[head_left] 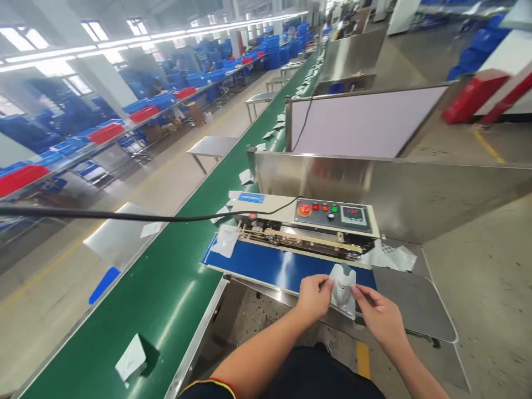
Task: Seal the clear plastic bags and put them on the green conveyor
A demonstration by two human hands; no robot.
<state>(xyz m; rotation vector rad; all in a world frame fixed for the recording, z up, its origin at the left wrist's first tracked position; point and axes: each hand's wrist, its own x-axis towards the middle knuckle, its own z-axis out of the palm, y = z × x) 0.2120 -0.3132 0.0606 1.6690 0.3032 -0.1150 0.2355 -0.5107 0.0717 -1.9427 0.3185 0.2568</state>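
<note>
A white pouch [342, 291] with a notched top edge is held up between my two hands, near the right end of the blue belt [270, 266]. My left hand [315, 297] pinches its left edge between thumb and fingers. On the opposite edge, my right hand [380, 316] has a similar pinch. Behind the pouch stands a band sealing machine [307, 213] with a control panel and a red number display. Another white pouch [225, 240] lies at the belt's left end, by the machine's exit.
A long green conveyor [178, 282] runs past on the left, with a loose pouch [132, 359] near me and several farther along. Crumpled clear plastic [390, 256] lies beside a grey metal plate [411, 299] at right. A black cable [124, 215] crosses the view. A steel partition [316, 174] stands behind the machine.
</note>
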